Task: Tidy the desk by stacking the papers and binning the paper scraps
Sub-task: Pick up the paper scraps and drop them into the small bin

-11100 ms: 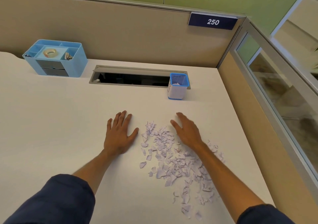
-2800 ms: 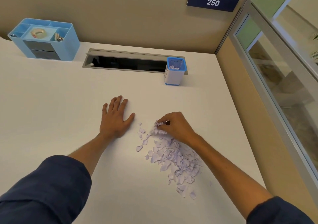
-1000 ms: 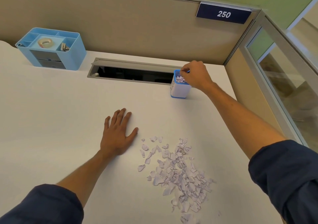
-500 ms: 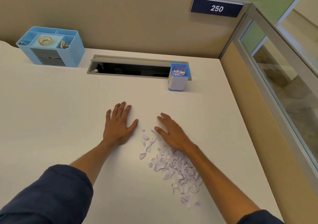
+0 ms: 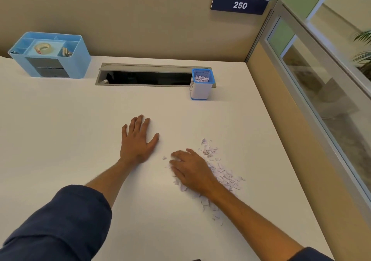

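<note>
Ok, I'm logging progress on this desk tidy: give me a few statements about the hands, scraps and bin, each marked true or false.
1. The right hand lies on the paper scraps. True.
2. The left hand holds scraps. False: it rests flat and empty on the desk.
3. The small bin already contains scraps. True.
4. The bin lies tipped over. False: it stands upright.
5. A tape roll sits in the blue organiser. True.

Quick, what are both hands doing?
Left hand: open, flat on the desk.
Right hand: open, resting on the paper scraps, gripping nothing.
</note>
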